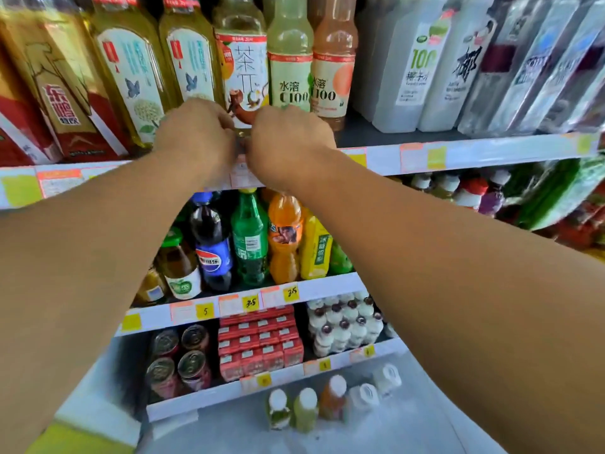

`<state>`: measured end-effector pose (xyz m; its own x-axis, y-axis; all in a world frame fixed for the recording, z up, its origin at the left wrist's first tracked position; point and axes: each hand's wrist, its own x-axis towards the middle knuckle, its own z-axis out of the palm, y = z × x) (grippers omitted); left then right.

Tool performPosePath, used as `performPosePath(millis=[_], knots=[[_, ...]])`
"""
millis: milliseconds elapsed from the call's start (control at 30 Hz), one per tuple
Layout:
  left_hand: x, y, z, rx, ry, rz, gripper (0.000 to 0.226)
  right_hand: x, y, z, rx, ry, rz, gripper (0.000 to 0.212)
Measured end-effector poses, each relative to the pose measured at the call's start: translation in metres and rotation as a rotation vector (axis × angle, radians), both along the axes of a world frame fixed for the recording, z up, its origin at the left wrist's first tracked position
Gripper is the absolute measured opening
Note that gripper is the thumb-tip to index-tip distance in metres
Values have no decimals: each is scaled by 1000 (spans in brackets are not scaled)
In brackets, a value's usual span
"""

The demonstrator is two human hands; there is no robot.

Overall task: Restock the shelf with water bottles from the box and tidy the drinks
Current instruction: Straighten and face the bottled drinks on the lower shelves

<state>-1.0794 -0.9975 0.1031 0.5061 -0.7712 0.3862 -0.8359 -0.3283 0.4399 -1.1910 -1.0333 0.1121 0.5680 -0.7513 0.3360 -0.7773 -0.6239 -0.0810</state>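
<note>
Our left hand [196, 139]: raised to the top shelf [458, 155], fingers curled round the base of a tea bottle [244, 80].
Our right hand [288, 142]: just beside the left, fingers curled against the same bottle's other side.
Tea bottle: upright at the shelf's front edge, between green tea bottles [190, 57] and a pale yellow drink [289, 60].
Water bottles [523, 60]: clear, leaning in a row at the right end of this shelf, well apart from our hands.
Lower shelf: cola [211, 237], a green soda [250, 237] and an orange soda [284, 237] stand side by side.
</note>
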Motion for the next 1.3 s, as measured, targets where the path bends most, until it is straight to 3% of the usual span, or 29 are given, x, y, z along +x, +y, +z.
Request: performPosePath(millis=[133,233,333,400,467,600,700,900,1100,1300], knots=[[-14,9,-9,-133,-98,-39,37,-2,2,7,23,6,28,33],[-34,36,-22,-350,-42,-65,37,-9,8,-7,-1,-45,86,29],[-54,78,-57,-449,51,-109,32,-28,24,-77,-327,-371,267,23],[-60,103,-97,-397,180,-104,30,-46,46,-148,-294,-513,392,16],[-61,118,-139,-284,327,-77,28,-60,63,-220,-110,-374,402,16],[-59,135,-211,-29,505,-41,26,-61,76,-329,535,87,163,27],[-56,149,-254,67,558,-39,27,-61,81,-380,733,278,107,40],[-50,179,-308,155,618,-3,23,-48,90,-442,767,502,117,47],[-50,193,-311,179,654,28,27,-36,93,-460,624,604,112,40],[-49,195,-305,218,647,-10,28,-39,88,-441,694,511,158,35]])
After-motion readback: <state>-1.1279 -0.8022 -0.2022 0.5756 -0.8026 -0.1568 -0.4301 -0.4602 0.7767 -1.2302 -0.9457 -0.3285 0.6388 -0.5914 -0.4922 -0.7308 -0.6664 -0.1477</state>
